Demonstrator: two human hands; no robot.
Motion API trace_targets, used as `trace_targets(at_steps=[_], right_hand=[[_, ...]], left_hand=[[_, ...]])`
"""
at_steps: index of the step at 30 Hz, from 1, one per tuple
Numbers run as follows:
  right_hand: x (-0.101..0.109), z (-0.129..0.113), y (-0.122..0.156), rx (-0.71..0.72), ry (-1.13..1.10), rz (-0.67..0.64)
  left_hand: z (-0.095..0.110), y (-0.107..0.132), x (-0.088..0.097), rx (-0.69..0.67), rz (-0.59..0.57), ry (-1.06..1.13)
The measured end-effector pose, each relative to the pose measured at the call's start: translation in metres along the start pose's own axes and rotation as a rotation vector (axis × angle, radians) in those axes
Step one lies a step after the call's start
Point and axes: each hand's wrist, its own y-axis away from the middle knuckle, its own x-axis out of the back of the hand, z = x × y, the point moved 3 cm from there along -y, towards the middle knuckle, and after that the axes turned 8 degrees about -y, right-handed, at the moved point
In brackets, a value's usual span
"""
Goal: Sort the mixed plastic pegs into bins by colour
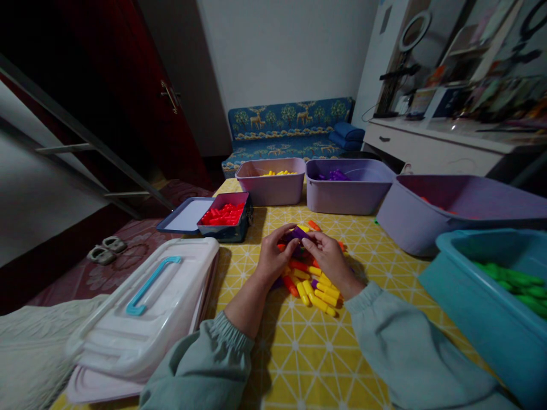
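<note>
My left hand (276,250) and my right hand (327,256) meet over a loose heap of small plastic pieces. Between their fingertips is a purple capsule-shaped piece (300,233), gripped from both sides. Yellow pieces (318,293) lie mostly at the near side of the heap. Among them are red pieces (290,286), and an orange piece (314,225) rests at the far edge. A few more purple ones show in part; my hands and wrists hide the middle of the heap.
Lilac bins hold yellow (269,191), purple (348,196) and orange-red pieces (405,228). A teal bin (478,302) of green pieces stands right. At left are an open tin (226,232) of red pieces and stacked white lids (171,296). A yellow patterned cloth (294,364) covers the table.
</note>
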Motion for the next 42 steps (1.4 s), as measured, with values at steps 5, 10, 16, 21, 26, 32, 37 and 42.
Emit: trace_targets(at_steps=[5, 10, 16, 21, 26, 32, 37, 42], right_hand=[[0.003, -0.009, 0.001, 0.146, 0.143, 0.098], [0.000, -0.016, 0.001, 0.322, 0.421, -0.012], [-0.011, -0.012, 0.007, 0.289, 0.709, -0.216], [-0.015, -0.018, 0.008, 0.330, 0.763, -0.320], [-0.009, -0.022, 0.006, 0.344, 0.679, -0.144], [0.005, -0.011, 0.001, 0.178, 0.311, 0.194], [0.006, -0.015, 0.001, 0.060, -0.068, 0.210], [0.001, -0.030, 0.007, 0.210, 0.074, 0.095]], left_hand=[[-0.006, 0.000, 0.005, 0.046, 0.181, 0.111], [-0.011, -0.002, 0.006, 0.108, 0.241, 0.203], [-0.012, -0.003, 0.009, 0.154, 0.245, 0.069], [-0.007, -0.003, 0.013, 0.121, 0.268, -0.022], [-0.003, -0.003, 0.013, 0.105, 0.237, -0.025], [-0.009, -0.003, 0.003, 0.109, 0.121, 0.103], [-0.008, -0.002, -0.001, 0.055, 0.031, 0.098], [-0.004, -0.001, 0.001, 0.024, 0.027, 0.019]])
